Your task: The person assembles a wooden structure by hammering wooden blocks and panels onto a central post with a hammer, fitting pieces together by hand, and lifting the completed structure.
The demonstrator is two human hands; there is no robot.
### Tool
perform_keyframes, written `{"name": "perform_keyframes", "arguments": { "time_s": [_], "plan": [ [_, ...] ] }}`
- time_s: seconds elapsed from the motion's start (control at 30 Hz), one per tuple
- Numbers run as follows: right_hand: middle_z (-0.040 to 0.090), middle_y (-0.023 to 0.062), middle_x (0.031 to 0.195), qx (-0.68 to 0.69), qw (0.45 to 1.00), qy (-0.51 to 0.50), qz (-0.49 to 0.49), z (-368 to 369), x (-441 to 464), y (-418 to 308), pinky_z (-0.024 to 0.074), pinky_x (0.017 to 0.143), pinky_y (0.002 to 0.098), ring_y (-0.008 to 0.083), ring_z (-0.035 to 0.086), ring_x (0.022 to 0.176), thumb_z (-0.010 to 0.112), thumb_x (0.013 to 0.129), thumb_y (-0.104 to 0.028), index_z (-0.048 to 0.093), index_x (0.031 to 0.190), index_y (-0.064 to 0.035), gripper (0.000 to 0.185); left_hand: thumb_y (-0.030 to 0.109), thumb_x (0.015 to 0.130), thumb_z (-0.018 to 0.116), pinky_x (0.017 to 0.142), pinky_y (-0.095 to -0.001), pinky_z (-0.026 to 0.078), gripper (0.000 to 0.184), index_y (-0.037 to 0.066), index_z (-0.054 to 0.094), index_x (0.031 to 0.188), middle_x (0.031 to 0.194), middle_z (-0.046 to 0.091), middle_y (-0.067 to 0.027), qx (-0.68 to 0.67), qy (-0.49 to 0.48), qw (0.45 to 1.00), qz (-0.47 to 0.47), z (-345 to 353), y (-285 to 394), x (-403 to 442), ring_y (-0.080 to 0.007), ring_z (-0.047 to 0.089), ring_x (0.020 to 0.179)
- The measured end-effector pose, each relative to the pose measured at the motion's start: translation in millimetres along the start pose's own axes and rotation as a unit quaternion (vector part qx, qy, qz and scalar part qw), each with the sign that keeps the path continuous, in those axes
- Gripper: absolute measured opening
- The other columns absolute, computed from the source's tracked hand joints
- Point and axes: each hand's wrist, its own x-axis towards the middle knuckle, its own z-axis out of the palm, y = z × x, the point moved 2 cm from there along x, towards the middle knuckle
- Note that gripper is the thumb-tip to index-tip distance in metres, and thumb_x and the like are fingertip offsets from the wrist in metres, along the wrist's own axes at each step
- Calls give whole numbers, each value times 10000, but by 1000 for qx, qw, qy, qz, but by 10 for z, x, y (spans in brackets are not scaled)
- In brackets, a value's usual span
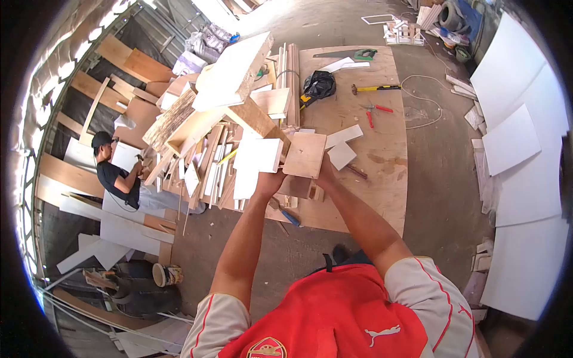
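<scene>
Both my hands are at a pale square-faced wooden piece (305, 155) above the near edge of the workbench. My left hand (271, 182) grips it low on the left side, with its fingers partly hidden beneath. On the opposite side my right hand (325, 172) holds its edge, fingers mostly behind the wood. A white-faced board (258, 155) lies just left of it, above my left hand. Behind, a wooden plank (258, 124) slants up toward a large white panel (233, 71). A blue-handled tool (290, 217) lies close below my hands.
On the plywood workbench (382, 197) are a handsaw (346, 54), a hammer (376, 88), red-handled pliers (375, 110) and a black plastic bag (320, 85). Scrap wood is heaped at left, where another person (119, 173) works. White sheets (525, 155) lean at right.
</scene>
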Motion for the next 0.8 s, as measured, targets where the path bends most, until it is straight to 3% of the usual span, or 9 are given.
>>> {"name": "perform_keyframes", "arguments": {
  "time_s": [0.1,0.2,0.33,0.5,0.7,0.8],
  "plan": [
    [701,93,1193,-1,999,0,-37,-23,-5,59,564,907,362,160,650,1085,853,813,-199,600,1289,7,577,163,850,838,967,-411,557,745,2,446,1463,1351,625,-159,-4,-26,999,26,0,-13,5,-274,636,1208],
    [699,92,1201,184,983,-11,17,-16,-35,39,562,913,368,170,655,1082,863,801,-209,598,1293,0,596,159,849,836,983,-418,550,727,23,465,1460,1344,635,-149,18,-41,999,3,-15,-37,14,-276,630,1220],
    [618,81,1350,-9,998,-41,-48,-70,-62,-149,536,1001,370,177,615,1201,780,917,-182,519,1420,-39,585,163,854,833,992,-424,545,704,37,480,1450,1330,648,-155,7,-56,998,33,6,-95,62,-285,635,1228],
    [617,103,1362,-139,978,-18,-157,-11,-39,-160,494,1057,364,197,587,1263,786,903,-207,522,1424,-44,607,195,872,821,978,-422,547,651,22,506,1415,1280,686,-173,60,-3,997,42,87,194,-35,-306,669,1196],
    [625,109,1344,-92,993,-45,-65,5,-58,-362,502,1032,360,207,609,1228,788,891,-193,544,1402,-42,586,205,916,771,963,-390,534,555,-3,545,1379,1278,689,-182,59,38,993,90,157,218,-87,-287,676,1172],
    [628,100,1334,-90,988,-40,-121,-33,-40,-259,514,1014,360,199,619,1207,784,892,-180,554,1383,-40,560,194,936,740,980,-378,516,530,-25,547,1378,1283,683,-168,-38,16,988,146,196,85,-96,-247,656,1176]
  ]
}}
